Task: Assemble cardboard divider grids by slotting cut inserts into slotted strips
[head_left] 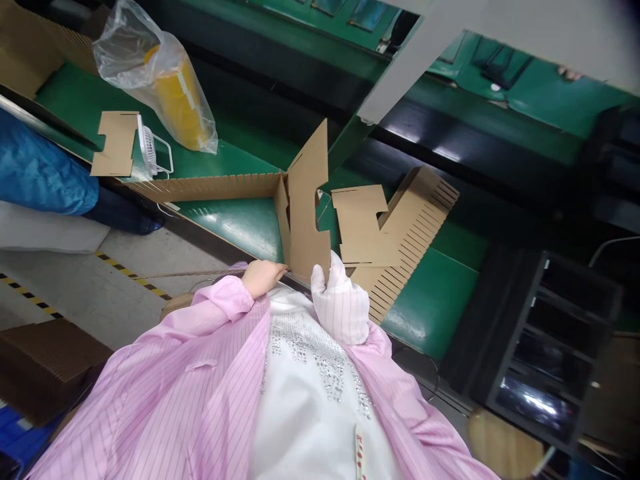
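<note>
An upright notched cardboard divider (309,200) stands in front of me, joined at its fold to a slotted cardboard strip (210,187). My left hand (264,277), bare, is closed with its fingertips at the divider's lower left edge. On the other side my right hand (343,300), in a white striped glove, pinches the same divider's lower right corner between thumb and fingers. Right of it, a second notched cardboard piece (363,223) lies over a slotted cardboard length (413,233) on the green bench top (235,223).
A yellow roll (183,100) in a clear plastic bag stands on the bench at upper left. Near it are a small white fan (150,148) and another cardboard piece (116,143). A person's blue sleeve (47,163) is at far left. A black rack (545,353) stands at right.
</note>
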Tool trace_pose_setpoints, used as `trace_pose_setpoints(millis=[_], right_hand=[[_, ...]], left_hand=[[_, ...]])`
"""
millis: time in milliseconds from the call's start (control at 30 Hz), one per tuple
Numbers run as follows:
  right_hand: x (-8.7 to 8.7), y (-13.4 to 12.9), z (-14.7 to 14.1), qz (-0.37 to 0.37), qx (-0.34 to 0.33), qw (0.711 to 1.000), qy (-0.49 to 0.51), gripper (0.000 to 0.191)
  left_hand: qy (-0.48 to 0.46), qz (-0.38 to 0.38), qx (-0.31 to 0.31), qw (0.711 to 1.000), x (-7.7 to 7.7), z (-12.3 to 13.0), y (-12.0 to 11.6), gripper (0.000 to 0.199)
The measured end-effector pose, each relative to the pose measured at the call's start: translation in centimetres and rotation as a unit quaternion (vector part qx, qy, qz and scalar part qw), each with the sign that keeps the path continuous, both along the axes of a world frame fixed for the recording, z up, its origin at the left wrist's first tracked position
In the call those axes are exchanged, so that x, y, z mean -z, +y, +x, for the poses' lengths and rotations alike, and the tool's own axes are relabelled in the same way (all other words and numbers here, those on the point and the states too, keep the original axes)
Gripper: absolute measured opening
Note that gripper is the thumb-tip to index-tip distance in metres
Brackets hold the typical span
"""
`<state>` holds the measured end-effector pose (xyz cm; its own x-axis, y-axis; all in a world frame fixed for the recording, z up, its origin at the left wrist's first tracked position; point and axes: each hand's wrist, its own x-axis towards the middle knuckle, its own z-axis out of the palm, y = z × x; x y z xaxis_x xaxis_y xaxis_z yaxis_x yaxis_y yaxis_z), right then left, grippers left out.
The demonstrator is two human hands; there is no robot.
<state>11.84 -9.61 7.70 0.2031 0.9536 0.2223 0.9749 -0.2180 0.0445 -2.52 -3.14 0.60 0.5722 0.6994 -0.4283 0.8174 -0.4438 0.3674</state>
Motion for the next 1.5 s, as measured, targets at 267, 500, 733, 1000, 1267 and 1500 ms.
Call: trace_pose_setpoints(millis=[267, 500, 733, 1000, 1267, 1500], right_hand=[[0.3, 0.6, -1.0, -0.048, 0.017, 0.999, 0.002, 0.046], [1.3, 1.0, -2.1, -0.144, -0.051, 0.988, -0.014, 0.044], [1.3, 0.2, -1.0, -0.168, -0.092, 0.981, 0.021, 0.047], [1.7, -0.5, -0.4, -0.176, -0.074, 0.981, 0.042, 0.052], [1.7, 0.5, -0.8, -0.183, -0.07, 0.979, 0.06, 0.05], [1.6, 0.9, -1.1, -0.173, -0.095, 0.979, 0.055, 0.048]], left_hand=[[0.006, -0.004, -0.002, 1.0, 0.0, 0.0, 0.0, 0.033], [-0.006, -0.006, -0.01, 1.0, 0.1, -0.1, 0.0, 0.033], [-0.004, -0.007, -0.009, 1.0, 0.1, -0.2, 0.2, 0.034], [-0.017, -0.019, -0.009, 1.0, -0.2, -0.2, 0.3, 0.034], [-0.018, -0.021, -0.009, 1.0, 0.0, -0.3, 0.3, 0.033], [-0.014, -0.024, -0.009, 1.0, 0.0, -0.5, 0.4, 0.034]])
